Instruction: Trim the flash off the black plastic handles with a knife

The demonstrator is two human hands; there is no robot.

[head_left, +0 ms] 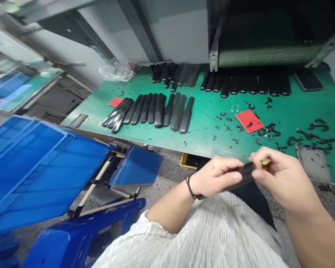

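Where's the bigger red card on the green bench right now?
In the head view, the bigger red card lies on the right side of the green bench mat, among small black curved scraps, beyond the person's right hand.

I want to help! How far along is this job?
Rows of long black pieces already lie neatly on the green bench. The left hand and right hand hold one more piece. Small black bits lie scattered on the bench's right, so those look left.
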